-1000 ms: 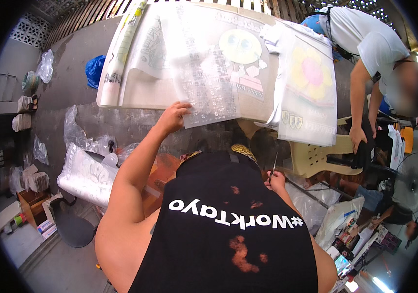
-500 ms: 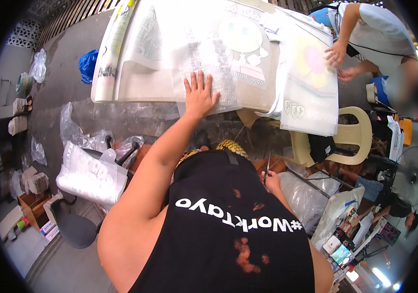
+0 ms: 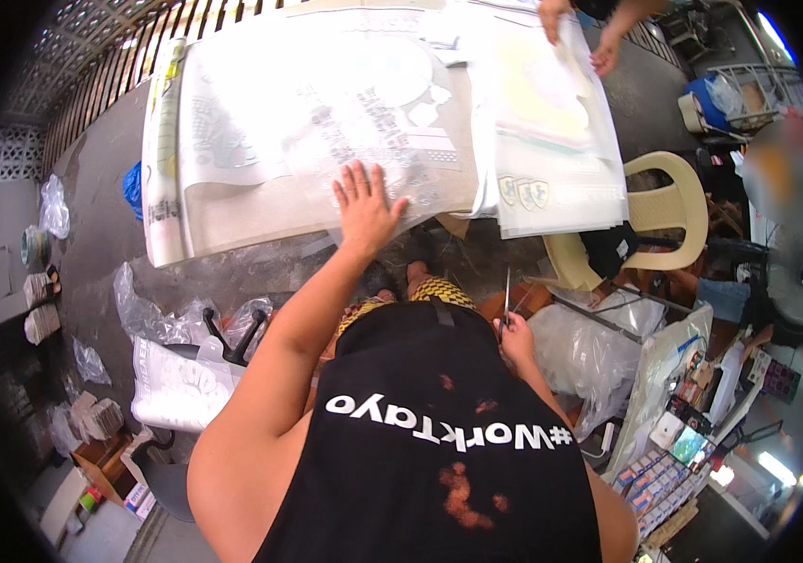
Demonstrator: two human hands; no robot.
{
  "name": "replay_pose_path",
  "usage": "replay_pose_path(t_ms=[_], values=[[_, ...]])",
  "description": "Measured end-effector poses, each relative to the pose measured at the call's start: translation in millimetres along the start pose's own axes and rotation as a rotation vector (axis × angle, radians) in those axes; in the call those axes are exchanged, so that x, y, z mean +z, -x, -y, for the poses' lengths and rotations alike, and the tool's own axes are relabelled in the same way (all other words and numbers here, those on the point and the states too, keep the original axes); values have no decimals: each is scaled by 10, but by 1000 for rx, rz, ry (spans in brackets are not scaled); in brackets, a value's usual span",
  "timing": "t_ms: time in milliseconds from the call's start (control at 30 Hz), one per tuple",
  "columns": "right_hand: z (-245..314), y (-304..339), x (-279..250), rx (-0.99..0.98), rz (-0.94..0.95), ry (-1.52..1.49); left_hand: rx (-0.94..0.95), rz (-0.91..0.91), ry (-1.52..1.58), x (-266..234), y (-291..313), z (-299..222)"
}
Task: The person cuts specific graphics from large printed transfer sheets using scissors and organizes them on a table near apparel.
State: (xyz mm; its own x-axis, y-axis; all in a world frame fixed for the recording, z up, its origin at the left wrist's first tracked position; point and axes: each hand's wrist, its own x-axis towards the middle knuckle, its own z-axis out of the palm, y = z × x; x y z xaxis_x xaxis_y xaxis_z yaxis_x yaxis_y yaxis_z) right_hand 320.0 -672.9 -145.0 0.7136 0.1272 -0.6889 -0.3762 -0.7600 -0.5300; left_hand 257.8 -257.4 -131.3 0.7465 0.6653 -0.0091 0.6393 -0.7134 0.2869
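Observation:
My left hand (image 3: 367,208) lies flat with fingers spread on a translucent printed sheet (image 3: 355,131) at the near edge of the table (image 3: 453,192). Down by my right hip, my right hand (image 3: 516,342) grips scissors (image 3: 507,293), their blades pointing away from me, clear of the sheets. A stack of translucent printed sheets (image 3: 566,202) covers the table's right end and overhangs its near edge. Another person's hands (image 3: 598,49) are over that stack's far right corner. Glare washes out much of the printing.
A rolled printed sheet (image 3: 165,188) lies along the table's left end. Right of the table stands a cream plastic chair (image 3: 688,220) with dark cloth on it. Plastic-wrapped goods (image 3: 575,352) sit beside my right arm, and a chair with armrests (image 3: 233,338) stands at my left.
My view has shifted, and the table sits farther left. The other person has moved toward the far right corner, hands now over the stack. My left hand stays flat; my right keeps the scissors.

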Motion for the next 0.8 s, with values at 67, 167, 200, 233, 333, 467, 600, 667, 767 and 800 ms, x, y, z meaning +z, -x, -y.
replay_pose_path(t_ms=[67,167,200,233,333,467,600,667,767,800], values=[[-2,-193,-66,-24,15,28,44,-26,17,3,-8,137],[264,-389,-204,21,69,114,102,58,-63,-188,-28,387],[288,-496,-249,48,97,129,130,57,-27,-247,-35,489],[344,-581,-285,20,102,181,150,102,-18,-321,-47,567],[498,-760,-392,20,162,280,189,217,17,-505,-134,692],[741,-976,-461,174,315,239,162,331,-43,-641,-135,602],[893,-976,-485,178,410,339,238,302,-63,-570,-117,634],[1057,-821,-441,149,434,377,279,226,-33,-587,23,559],[1179,-528,-338,73,424,400,346,209,-162,-567,295,409],[1160,-447,-268,37,395,377,368,221,-234,-549,395,395]])
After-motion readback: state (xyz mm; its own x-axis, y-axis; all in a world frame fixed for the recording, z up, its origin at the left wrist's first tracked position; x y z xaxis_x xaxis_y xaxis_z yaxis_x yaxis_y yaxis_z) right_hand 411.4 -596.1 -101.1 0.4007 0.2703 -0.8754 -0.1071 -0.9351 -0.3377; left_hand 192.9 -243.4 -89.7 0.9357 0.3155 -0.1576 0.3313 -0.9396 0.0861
